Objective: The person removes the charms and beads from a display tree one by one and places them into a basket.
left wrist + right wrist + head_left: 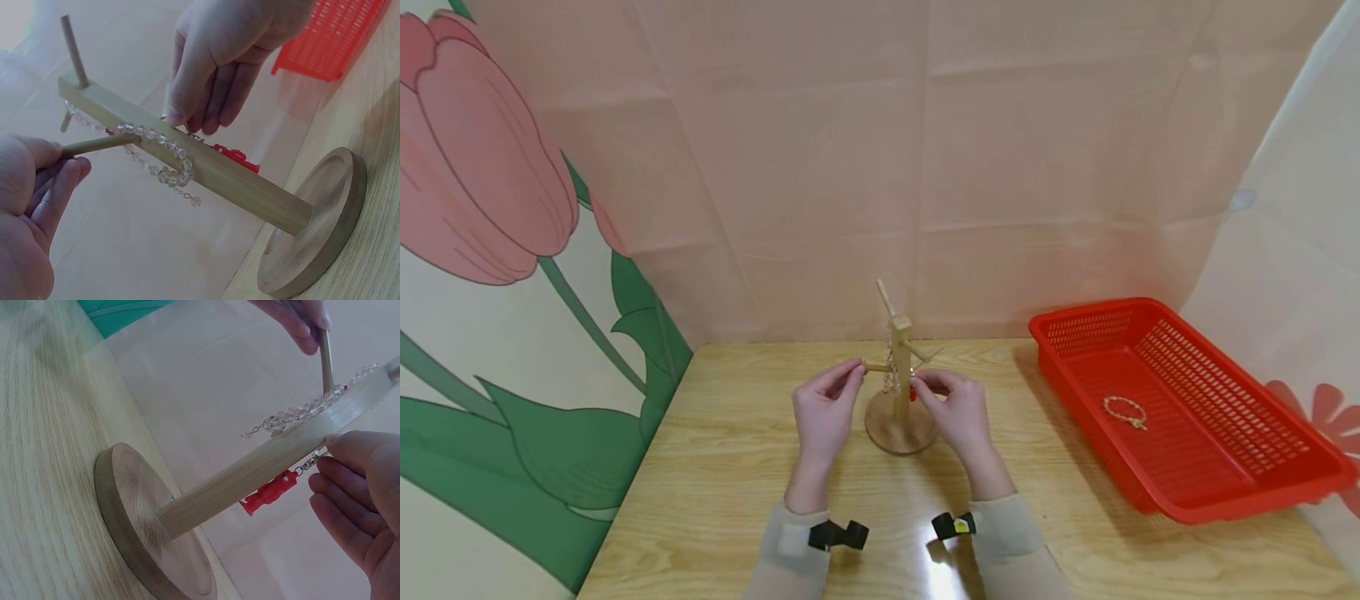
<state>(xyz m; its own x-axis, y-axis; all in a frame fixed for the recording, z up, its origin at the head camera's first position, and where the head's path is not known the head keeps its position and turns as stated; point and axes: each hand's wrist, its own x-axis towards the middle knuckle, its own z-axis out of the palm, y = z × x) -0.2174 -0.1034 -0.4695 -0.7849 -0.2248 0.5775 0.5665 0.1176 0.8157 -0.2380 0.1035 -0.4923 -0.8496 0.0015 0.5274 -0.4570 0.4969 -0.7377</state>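
Note:
A wooden jewelry stand [901, 392] with side pegs rises from a round base [312, 231]. My left hand [826, 408] pinches the end of a peg [103, 145] on its left side. Clear beaded bracelets [178, 153] hang around that peg and against the post. On the right side, my right hand [955, 408] holds the top of a keychain between thumb and forefinger, close to the post. Its red charm [269, 492] dangles from a short metal chain [306, 465]. The fingertips hide the keychain's upper end.
A red plastic basket [1195, 433] stands to the right, with one beaded bracelet [1138, 423] inside. Behind the wooden table [722, 467] hangs a pinkish backdrop [805, 183]. A tulip-printed sheet [497, 158] borders the left side.

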